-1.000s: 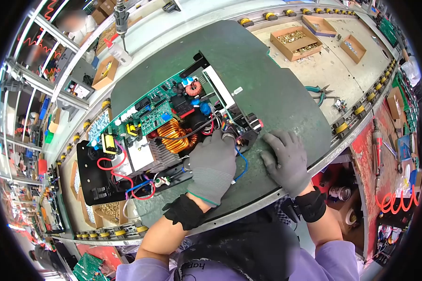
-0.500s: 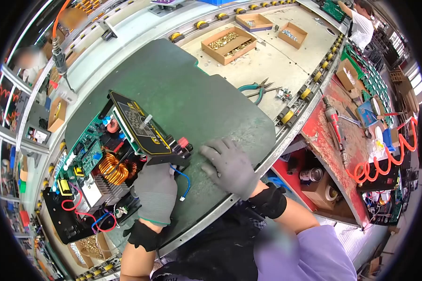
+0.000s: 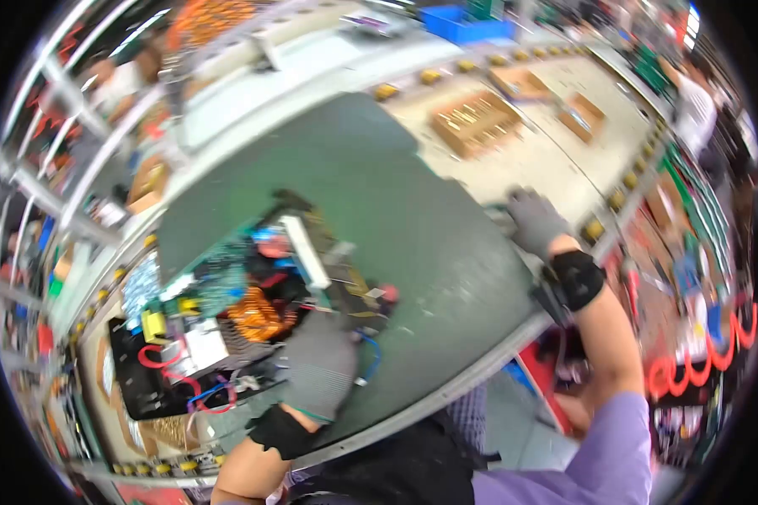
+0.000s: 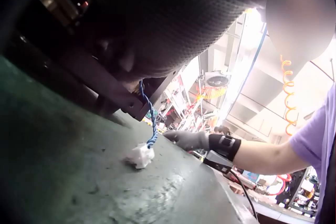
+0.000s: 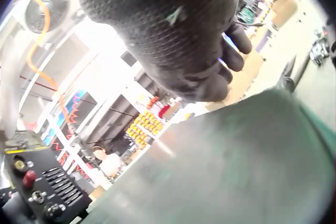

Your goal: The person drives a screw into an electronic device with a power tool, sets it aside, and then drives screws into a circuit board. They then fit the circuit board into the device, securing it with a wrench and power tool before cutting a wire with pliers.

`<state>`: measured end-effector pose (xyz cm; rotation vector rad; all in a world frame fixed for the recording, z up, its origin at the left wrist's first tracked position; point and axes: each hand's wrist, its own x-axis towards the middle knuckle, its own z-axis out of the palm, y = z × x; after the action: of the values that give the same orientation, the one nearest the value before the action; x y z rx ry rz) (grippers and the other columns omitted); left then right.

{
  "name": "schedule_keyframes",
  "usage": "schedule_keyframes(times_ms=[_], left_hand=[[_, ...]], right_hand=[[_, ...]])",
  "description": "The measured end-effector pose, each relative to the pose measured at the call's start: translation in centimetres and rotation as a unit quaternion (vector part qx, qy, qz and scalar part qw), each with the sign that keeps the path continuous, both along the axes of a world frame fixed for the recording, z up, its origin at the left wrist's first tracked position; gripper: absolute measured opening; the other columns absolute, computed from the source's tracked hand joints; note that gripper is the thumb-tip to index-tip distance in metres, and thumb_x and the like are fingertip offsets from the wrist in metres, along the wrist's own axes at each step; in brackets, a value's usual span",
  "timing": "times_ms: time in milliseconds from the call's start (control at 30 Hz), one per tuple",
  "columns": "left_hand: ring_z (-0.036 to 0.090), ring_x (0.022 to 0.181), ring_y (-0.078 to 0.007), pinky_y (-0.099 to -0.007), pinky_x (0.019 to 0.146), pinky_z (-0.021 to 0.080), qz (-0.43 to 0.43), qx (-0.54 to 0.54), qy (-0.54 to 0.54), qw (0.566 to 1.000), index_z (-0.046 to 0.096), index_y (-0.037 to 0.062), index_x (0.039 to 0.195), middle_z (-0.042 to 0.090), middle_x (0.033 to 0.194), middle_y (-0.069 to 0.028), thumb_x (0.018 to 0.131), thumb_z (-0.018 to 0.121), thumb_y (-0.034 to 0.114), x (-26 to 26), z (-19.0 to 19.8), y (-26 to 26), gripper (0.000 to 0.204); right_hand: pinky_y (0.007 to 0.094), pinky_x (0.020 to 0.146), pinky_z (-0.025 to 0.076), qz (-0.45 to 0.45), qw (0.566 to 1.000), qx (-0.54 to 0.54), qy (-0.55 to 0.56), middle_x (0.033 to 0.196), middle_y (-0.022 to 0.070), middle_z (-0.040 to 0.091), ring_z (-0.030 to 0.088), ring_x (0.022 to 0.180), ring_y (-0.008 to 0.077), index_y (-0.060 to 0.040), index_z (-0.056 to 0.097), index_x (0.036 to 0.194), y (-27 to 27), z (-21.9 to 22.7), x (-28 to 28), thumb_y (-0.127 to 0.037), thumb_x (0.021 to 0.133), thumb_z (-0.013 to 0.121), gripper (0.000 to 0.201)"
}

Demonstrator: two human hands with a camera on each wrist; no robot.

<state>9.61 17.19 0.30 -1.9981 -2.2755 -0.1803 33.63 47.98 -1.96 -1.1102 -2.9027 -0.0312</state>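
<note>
Open unit [image 3: 253,311], circuit boards exposed, sits mid green mat [image 3: 413,219], steadied there. Left hand [image 3: 318,366] rests flat on unit's near edge, fingers straight. Right hand [image 3: 532,220] reaches mat's far edge toward pliers; grip unclear, blurred.

Right hand [image 3: 532,220] off the mat's [image 3: 413,210] near edge, now at its far corner.

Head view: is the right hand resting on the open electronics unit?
No, the right hand reaches to the green mat's far edge, well away from the electronics unit.
</note>
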Motion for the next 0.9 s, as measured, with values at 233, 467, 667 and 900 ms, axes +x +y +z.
schedule_keyframes(times_ms=[233,467,667,900], left_hand=[[0.064,0.085,-0.0262,-0.0393,0.067,0.052,0.09,0.044,-0.119,0.988,0.066,0.0066,0.096,0.062,0.097,-0.0122,0.081,0.058,0.014,0.8,0.6,1.2,0.018],[0.063,0.083,-0.0259,-0.0382,0.067,0.051,0.088,0.073,-0.126,0.985,0.063,0.0085,0.096,0.059,0.099,-0.0136,0.08,0.058,0.015,1.0,-0.4,1.2,0.018],[0.062,0.079,-0.0274,-0.0396,0.066,0.049,0.093,0.112,-0.129,0.981,0.062,0.0048,0.094,0.058,0.093,-0.0138,0.079,0.058,0.011,0.9,-1.7,1.6,0.016],[0.064,0.079,-0.0285,-0.0407,0.064,0.05,0.108,0.12,-0.151,0.975,0.062,0.0041,0.091,0.06,0.093,-0.0145,0.078,0.058,0.008,1.1,-0.9,1.8,0.014]], right_hand=[[0.0439,0.086,0.046,0.102,0.993,-0.007,-0.062,0.116,0.0161,0.057,0.055,0.1,0.0369,-0.0222,0.071,0.102,4.7,-4.4,0.7,-0.022,0.073,0.065,0.03],[0.0455,0.072,0.047,-0.063,0.992,0.025,0.111,0.094,0.0146,0.059,0.058,0.087,0.0367,-0.0033,0.064,0.08,6.1,-3.0,2.2,-0.004,0.065,0.07,0.016],[0.0318,0.095,0.041,-0.035,0.838,-0.193,0.51,0.116,0.0097,0.056,0.053,0.108,0.0199,-0.0006,0.058,0.12,2.3,1.1,5.5,-0.024,0.097,0.052,0.033],[0.0367,0.094,0.044,-0.132,0.664,-0.446,0.586,0.115,0.0184,0.062,0.058,0.105,0.0283,0.005,0.059,0.119,-15.0,3.1,2.5,-0.041,0.095,0.048,0.053]])
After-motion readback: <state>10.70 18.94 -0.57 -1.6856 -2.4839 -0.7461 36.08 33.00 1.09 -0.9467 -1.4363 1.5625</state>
